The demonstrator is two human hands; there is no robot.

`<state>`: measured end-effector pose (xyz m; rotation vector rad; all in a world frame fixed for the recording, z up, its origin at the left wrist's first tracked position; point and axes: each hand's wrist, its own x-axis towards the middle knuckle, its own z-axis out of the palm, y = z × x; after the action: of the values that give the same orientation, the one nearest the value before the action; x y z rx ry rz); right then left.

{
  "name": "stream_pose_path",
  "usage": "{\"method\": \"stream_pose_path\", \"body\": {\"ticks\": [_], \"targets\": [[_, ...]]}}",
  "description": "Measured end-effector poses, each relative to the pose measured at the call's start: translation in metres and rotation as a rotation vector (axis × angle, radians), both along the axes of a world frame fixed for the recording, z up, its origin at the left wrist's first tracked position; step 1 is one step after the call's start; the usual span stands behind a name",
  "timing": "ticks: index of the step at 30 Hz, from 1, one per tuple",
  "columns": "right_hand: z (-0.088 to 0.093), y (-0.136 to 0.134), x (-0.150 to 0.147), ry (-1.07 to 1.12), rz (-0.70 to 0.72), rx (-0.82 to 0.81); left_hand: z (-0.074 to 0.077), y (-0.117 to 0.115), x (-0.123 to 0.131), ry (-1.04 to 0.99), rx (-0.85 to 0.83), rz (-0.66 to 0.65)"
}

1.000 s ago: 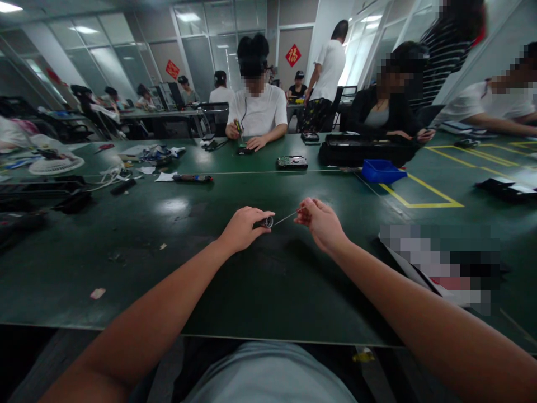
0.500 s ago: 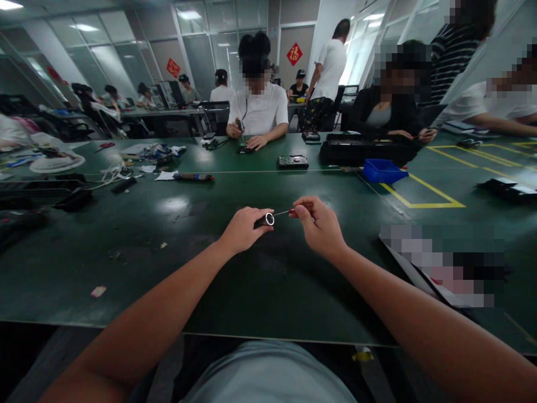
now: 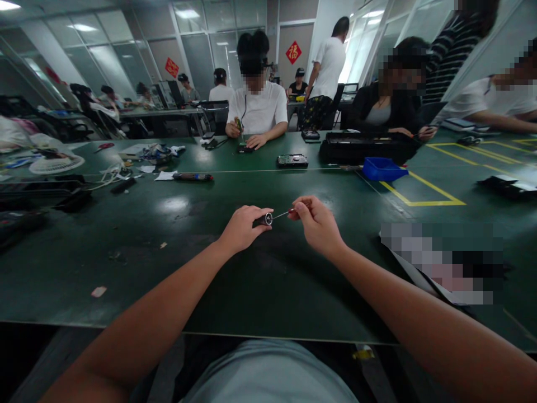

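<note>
Above the green table (image 3: 268, 291), my left hand (image 3: 240, 228) is closed around a short black cylinder (image 3: 263, 220). Its round end, rimmed with a pale ring, faces right; the rest hides in my fingers. My right hand (image 3: 318, 224) pinches a screwdriver (image 3: 291, 211) with a reddish handle. The thin metal shaft points left and its tip reaches the ringed end of the cylinder. Whether the tip is inside or only touching it, I cannot tell.
Farther back lie a hard drive (image 3: 292, 160), a blue bin (image 3: 385, 169) and a long black casing (image 3: 367, 148). A dark rod-like tool (image 3: 193, 177) lies left of centre. Across the table a person in white (image 3: 257, 112) works with a screwdriver.
The bright white glint on the cylinder's ringed end has dimmed, and that end has turned very slightly. Both hands stay almost where they were, still gripping the same things.
</note>
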<state>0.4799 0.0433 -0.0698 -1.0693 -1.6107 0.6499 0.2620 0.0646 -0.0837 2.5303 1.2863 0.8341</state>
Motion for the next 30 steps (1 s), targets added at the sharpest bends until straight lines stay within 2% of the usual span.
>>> {"method": "stream_pose_path", "body": {"ticks": [7,16,21,24,30], "targets": [[-0.001,0.001,-0.003,0.044,0.02,-0.039,0.002,-0.002,0.001,0.012,-0.005,-0.002],[0.009,-0.005,0.005,-0.05,-0.127,0.041,0.0,-0.001,0.0,0.041,-0.068,-0.001],[0.01,-0.007,0.004,-0.017,-0.06,0.105,-0.001,-0.001,0.0,0.052,-0.077,-0.008],[0.007,-0.006,0.003,-0.081,-0.026,0.095,-0.001,-0.001,0.001,0.062,-0.074,-0.009],[0.005,-0.002,0.005,-0.175,-0.098,0.09,-0.001,0.0,0.001,0.075,-0.082,-0.005]]}}
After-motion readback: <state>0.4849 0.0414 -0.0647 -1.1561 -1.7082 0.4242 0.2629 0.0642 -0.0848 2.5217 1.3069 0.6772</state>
